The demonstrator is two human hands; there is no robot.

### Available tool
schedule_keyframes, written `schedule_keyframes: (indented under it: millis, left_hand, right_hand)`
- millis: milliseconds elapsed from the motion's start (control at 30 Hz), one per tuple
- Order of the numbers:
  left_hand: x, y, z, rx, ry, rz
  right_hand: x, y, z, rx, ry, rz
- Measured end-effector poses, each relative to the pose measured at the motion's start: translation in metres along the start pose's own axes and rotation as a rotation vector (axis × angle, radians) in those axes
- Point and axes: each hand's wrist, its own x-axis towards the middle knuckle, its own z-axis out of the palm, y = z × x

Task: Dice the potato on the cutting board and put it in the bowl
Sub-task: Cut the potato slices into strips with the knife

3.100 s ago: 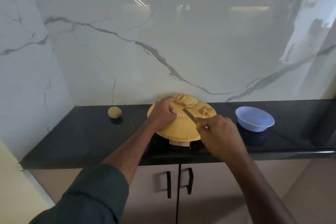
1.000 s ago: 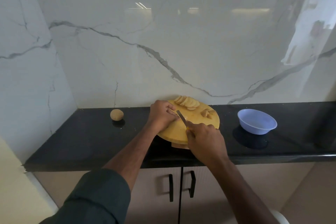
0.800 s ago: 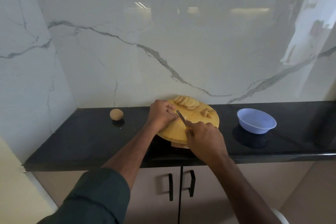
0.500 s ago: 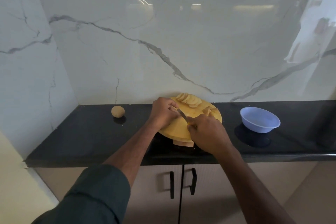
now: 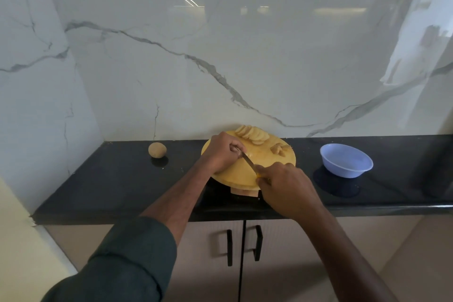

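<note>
A small potato piece (image 5: pixel 249 154) is pinned on the round cutting board (image 5: pixel 266 167), toward the board's left side, just beyond the curled fingertips of the left hand (image 5: pixel 221 153); most of the piece is hidden by those fingers. The blade of a knife (image 5: pixel 248 161) is laid against the piece, its tip meeting the left fingertips, and its yellow handle is gripped in the closed right hand (image 5: pixel 285 187) over the board's near edge. A fan of potato slices (image 5: pixel 251 135) is spread along the board's far edge, and a small heap of cut pieces (image 5: pixel 279 149) is seen near its right edge, well clear of both hands. The board is set near the front edge of the black countertop (image 5: pixel 110 179). A light blue bowl (image 5: pixel 346 160) is placed on the countertop to the right of the board, apart from it. A whole unpeeled potato (image 5: pixel 157 150) is left on the countertop to the left, toward the back edge.
</note>
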Motion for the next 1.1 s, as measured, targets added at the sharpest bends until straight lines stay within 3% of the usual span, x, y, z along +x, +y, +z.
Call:
schedule_keyframes:
  millis: [100, 333, 433, 667, 1100]
  left_hand:
    - [-0.002, 0.0, 0.002, 0.012, 0.004, -0.003]
    - [0.002, 0.0, 0.009, 0.048, 0.006, -0.045]
    - [0.003, 0.011, 0.018, 0.241, -0.001, -0.061]
    - [-0.002, 0.025, 0.036, 0.419, 0.185, -0.187]
    - [-0.003, 0.036, 0.043, 0.443, 0.265, -0.097]
  right_hand:
    - [-0.009, 0.008, -0.013, 0.067, -0.027, -0.007]
    - [-0.012, 0.031, -0.023, 0.163, 0.123, 0.145]
    - [-0.008, 0.03, -0.015, 0.164, 0.122, 0.201]
    - [-0.006, 0.027, -0.005, 0.144, 0.118, 0.229]
    - [-0.002, 0.023, 0.002, 0.141, 0.078, 0.247]
